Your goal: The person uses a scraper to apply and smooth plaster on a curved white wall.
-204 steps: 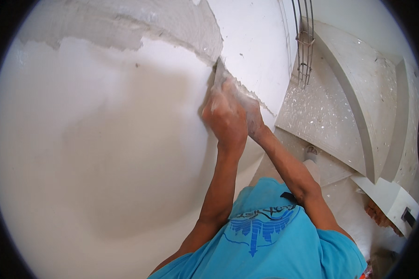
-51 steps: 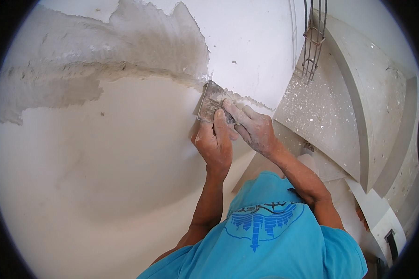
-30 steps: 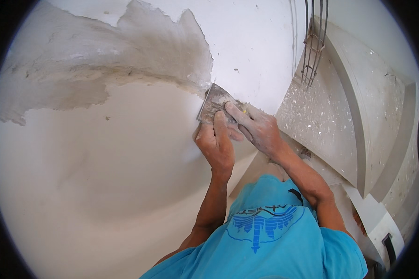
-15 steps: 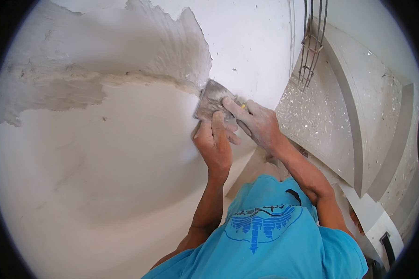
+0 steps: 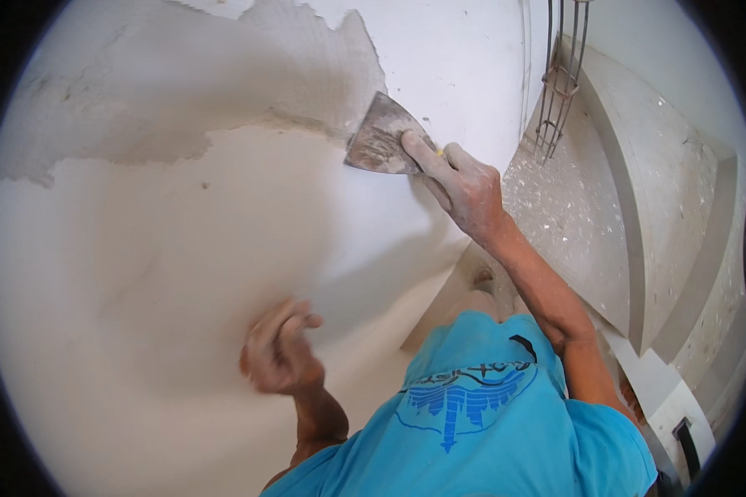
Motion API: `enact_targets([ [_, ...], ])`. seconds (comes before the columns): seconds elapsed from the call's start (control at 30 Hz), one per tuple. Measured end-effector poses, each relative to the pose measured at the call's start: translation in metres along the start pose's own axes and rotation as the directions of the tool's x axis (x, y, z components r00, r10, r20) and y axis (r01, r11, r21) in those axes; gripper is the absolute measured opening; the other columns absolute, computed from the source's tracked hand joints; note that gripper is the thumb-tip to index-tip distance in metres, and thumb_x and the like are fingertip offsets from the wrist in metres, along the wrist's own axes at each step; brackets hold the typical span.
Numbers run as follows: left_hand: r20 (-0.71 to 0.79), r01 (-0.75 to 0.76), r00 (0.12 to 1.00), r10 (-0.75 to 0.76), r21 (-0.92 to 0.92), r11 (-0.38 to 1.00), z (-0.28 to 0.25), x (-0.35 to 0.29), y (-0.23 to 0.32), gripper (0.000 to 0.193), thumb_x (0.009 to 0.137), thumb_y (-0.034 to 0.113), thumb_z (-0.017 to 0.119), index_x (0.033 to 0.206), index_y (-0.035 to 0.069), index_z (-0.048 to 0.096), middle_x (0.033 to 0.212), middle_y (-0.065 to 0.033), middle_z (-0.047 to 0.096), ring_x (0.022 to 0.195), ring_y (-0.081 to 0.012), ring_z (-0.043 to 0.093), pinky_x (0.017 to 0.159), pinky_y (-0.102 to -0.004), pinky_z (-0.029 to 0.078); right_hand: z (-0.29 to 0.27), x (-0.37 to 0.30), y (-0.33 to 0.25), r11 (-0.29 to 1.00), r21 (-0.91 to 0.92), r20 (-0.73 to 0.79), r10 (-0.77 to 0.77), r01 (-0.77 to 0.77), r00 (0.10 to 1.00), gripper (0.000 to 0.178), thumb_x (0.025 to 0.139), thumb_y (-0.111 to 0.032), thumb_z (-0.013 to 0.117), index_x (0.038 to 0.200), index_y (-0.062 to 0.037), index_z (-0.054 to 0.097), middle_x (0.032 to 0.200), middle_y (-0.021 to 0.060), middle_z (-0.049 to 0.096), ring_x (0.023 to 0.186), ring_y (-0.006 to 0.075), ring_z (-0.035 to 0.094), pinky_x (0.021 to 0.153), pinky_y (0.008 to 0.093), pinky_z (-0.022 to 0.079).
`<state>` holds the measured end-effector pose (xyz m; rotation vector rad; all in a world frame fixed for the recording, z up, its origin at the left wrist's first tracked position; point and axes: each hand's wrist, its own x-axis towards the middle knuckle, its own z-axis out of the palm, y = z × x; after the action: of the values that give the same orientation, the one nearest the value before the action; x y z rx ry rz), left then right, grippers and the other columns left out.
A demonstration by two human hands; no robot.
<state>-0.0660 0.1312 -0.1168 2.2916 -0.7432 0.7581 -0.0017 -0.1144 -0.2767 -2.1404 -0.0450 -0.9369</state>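
A wide-bladed putty knife (image 5: 384, 141), its metal blade smeared with grey filler, is gripped in my right hand (image 5: 470, 189). My thumb or finger presses along the blade, and the handle is mostly hidden in the hand. The blade lies against the white wall (image 5: 265, 215) at the right end of a damp grey plaster patch (image 5: 182, 74). Lower left, in front of the wall, my left hand (image 5: 280, 348) is raised away from the knife. Its fingers are loosely bent and apart, slightly blurred, with nothing visible in them.
Curved, dusty steps (image 5: 568, 207) with pale flecks descend at the right. A cage of steel reinforcing bars (image 5: 559, 83) hangs at the upper right. A white object with a black handle (image 5: 688, 447) stands at the lower right.
My left hand has come off the putty knife's blade and moved down to the left. The right hand keeps its grip, with the knife slightly higher and its blade turned a little.
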Motion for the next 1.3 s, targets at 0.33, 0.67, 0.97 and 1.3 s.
enact_targets([
  [0.33, -0.408, -0.168, 0.836, 0.367, 0.446, 0.879, -0.077, 0.044, -0.007, 0.022, 0.102, 0.002, 0.051, 0.096, -0.013, 0.065, 0.085, -0.0235, 0.068, 0.057, -0.019, 0.057, 0.046, -0.0264, 0.045, 0.0, -0.042, 0.008, 0.969, 0.035, 0.101, 0.239, -0.243, 0.966, 0.075, 0.087, -0.004, 0.07, 0.154, -0.0306, 0.051, 0.077, 0.0081, 0.049, 0.06, 0.0242, 0.055, 0.058, 0.0415, 0.051],
  [0.67, -0.429, -0.102, 0.825, 0.368, 0.529, 0.843, -0.076, 0.047, -0.006, 0.025, 0.104, 0.01, 0.059, 0.094, -0.009, 0.072, 0.084, -0.0168, 0.07, 0.056, -0.0141, 0.057, 0.043, -0.0224, 0.042, 0.003, -0.049, -0.017, 0.948, 0.043, 0.112, 0.31, -0.316, 0.944, 0.073, 0.087, -0.001, 0.069, 0.152, -0.03, 0.053, 0.079, 0.0095, 0.052, 0.061, 0.0254, 0.058, 0.061, 0.0421, 0.053],
  [0.97, -0.471, -0.081, 0.816, 0.336, 0.483, 0.872, -0.076, 0.047, -0.005, 0.024, 0.103, 0.008, 0.059, 0.091, -0.009, 0.071, 0.082, -0.0167, 0.07, 0.055, -0.0138, 0.054, 0.043, -0.0228, 0.04, 0.001, -0.031, -0.026, 0.959, 0.054, 0.042, 0.274, -0.277, 0.961, 0.065, 0.093, 0.001, 0.064, 0.153, -0.022, 0.054, 0.074, 0.0094, 0.046, 0.06, 0.0197, 0.048, 0.058, 0.0383, 0.048],
  [1.3, -0.416, -0.184, 0.793, 0.445, 0.533, 0.826, -0.072, 0.051, -0.006, 0.019, 0.102, 0.0, 0.057, 0.09, -0.01, 0.067, 0.081, -0.0186, 0.071, 0.054, -0.0148, 0.054, 0.04, -0.0232, 0.037, 0.004, -0.039, -0.028, 0.96, 0.026, 0.029, 0.279, -0.28, 0.96, 0.064, 0.094, -0.001, 0.063, 0.154, -0.0221, 0.053, 0.073, 0.0076, 0.046, 0.059, 0.0185, 0.048, 0.058, 0.0373, 0.049],
])
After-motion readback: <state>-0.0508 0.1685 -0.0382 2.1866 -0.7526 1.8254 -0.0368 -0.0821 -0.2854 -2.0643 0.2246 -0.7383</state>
